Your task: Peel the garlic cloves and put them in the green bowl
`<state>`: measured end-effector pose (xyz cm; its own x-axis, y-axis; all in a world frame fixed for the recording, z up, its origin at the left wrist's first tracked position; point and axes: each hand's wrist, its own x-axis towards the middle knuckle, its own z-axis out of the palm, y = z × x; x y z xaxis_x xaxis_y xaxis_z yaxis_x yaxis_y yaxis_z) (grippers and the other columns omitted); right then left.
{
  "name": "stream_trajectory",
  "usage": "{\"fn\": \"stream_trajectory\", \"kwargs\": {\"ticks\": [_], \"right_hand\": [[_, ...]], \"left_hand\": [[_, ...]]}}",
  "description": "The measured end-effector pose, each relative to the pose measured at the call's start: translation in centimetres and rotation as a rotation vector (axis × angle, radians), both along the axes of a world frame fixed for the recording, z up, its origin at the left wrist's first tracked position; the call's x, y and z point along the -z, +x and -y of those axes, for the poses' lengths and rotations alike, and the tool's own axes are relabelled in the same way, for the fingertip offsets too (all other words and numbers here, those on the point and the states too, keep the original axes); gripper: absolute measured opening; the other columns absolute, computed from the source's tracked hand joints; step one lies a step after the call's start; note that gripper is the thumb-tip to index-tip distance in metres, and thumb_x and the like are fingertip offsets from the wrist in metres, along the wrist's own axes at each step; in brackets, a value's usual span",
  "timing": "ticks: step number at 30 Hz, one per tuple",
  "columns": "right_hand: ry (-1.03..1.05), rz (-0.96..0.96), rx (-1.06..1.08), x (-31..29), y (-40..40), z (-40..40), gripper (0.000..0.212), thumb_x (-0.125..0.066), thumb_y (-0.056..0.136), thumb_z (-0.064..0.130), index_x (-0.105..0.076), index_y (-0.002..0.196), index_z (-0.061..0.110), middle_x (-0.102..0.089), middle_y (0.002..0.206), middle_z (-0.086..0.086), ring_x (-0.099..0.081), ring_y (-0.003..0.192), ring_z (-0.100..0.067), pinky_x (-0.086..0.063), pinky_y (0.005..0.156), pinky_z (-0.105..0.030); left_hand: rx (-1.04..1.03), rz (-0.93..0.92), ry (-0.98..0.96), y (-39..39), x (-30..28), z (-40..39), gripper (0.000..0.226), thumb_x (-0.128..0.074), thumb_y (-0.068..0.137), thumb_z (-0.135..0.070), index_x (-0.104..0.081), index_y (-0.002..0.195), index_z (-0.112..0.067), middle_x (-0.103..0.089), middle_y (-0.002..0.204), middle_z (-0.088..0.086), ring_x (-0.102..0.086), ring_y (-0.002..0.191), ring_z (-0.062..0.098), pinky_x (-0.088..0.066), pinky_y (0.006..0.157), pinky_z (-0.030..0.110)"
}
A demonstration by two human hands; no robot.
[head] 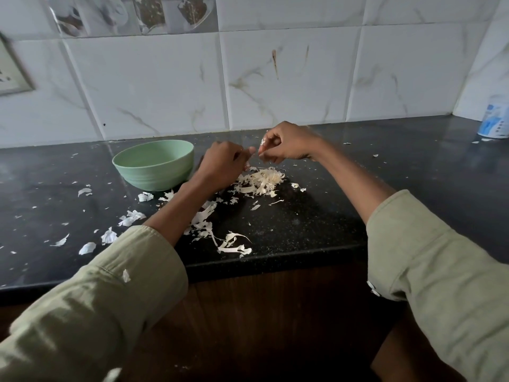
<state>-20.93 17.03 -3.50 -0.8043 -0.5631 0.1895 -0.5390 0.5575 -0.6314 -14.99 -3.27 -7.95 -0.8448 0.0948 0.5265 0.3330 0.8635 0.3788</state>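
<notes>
Single head cam, wide-angle, looks forward and down over black countertop (316, 216) toward tiled wall (289, 78). Close range: both forearms fill lower frame. No second view, nothing shared.

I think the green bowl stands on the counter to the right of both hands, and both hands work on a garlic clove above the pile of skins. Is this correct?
Not quite. In the head view the green bowl stands to the left of both hands, beside the left hand. The rest holds: it is on the counter, and the left hand and right hand work on a garlic clove above the pile of skins.
</notes>
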Motion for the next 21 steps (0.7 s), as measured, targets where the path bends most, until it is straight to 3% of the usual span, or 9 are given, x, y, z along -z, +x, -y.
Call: {"fn": "stream_trajectory", "kwargs": {"ticks": [4,6,9,13,15,18,21], "right_hand": [[0.024,-0.029,0.012,0.2,-0.5,0.0,0.016,-0.082,0.085,0.005,-0.077,0.100,0.005,-0.079,0.091,-0.008,-0.078,0.089,-0.021,-0.064,0.084,-0.037],[0.036,-0.059,0.018,0.3,-0.4,0.1,0.016,-0.083,0.084,0.007,-0.078,0.099,0.008,-0.080,0.092,-0.006,-0.077,0.093,-0.024,-0.062,0.089,-0.044],[0.058,-0.107,0.013,0.4,0.1,0.6,0.021,-0.086,0.081,0.011,-0.079,0.101,0.014,-0.079,0.095,-0.004,-0.075,0.094,-0.024,-0.059,0.086,-0.040],[0.100,-0.119,0.016,0.4,0.4,0.8,0.022,-0.087,0.080,0.015,-0.081,0.102,0.012,-0.078,0.090,-0.004,-0.067,0.080,-0.015,-0.050,0.073,-0.030],[0.095,-0.129,0.041,0.2,0.4,0.6,0.021,-0.088,0.079,0.013,-0.081,0.099,0.012,-0.077,0.088,-0.003,-0.069,0.079,-0.014,-0.052,0.071,-0.028],[0.052,-0.129,0.072,0.1,0.4,0.3,0.022,-0.089,0.077,0.009,-0.080,0.096,0.014,-0.078,0.089,-0.001,-0.075,0.083,-0.013,-0.058,0.071,-0.022],[0.143,-0.204,0.098,0.4,0.4,0.4,0.024,-0.089,0.077,0.013,-0.080,0.099,0.012,-0.076,0.091,-0.001,-0.066,0.075,-0.007,-0.049,0.061,-0.016]], "left_hand": [[0.027,0.009,-0.016,0.0,-0.3,0.1,0.009,-0.068,0.098,-0.011,-0.074,0.095,-0.016,-0.072,0.084,-0.004,-0.065,0.071,0.007,-0.055,0.069,0.031],[0.040,0.026,0.005,0.2,-0.6,0.1,0.021,-0.067,0.094,-0.004,-0.075,0.107,-0.018,-0.074,0.092,-0.003,-0.068,0.082,0.012,-0.058,0.076,0.031],[0.021,-0.007,0.045,0.6,-1.2,0.1,0.015,-0.067,0.100,-0.017,-0.076,0.111,-0.014,-0.077,0.101,0.002,-0.069,0.091,0.016,-0.054,0.080,0.030],[0.063,0.078,0.101,0.9,-1.0,-0.1,0.039,-0.055,0.107,-0.044,-0.065,0.120,-0.009,-0.071,0.107,0.005,-0.067,0.096,0.020,-0.055,0.083,0.037],[0.089,0.102,0.105,0.9,-0.7,-0.5,0.048,-0.050,0.107,-0.052,-0.059,0.126,-0.008,-0.066,0.108,0.004,-0.063,0.095,0.017,-0.053,0.079,0.034],[0.074,0.092,0.089,0.7,-0.3,-1.0,0.049,-0.042,0.109,-0.055,-0.057,0.117,-0.009,-0.062,0.099,0.001,-0.056,0.084,0.013,-0.044,0.070,0.029],[0.068,0.094,0.113,0.5,-0.1,-0.9,0.057,-0.032,0.111,-0.057,-0.059,0.108,-0.007,-0.066,0.100,0.009,-0.060,0.087,0.025,-0.053,0.076,0.041]]}}
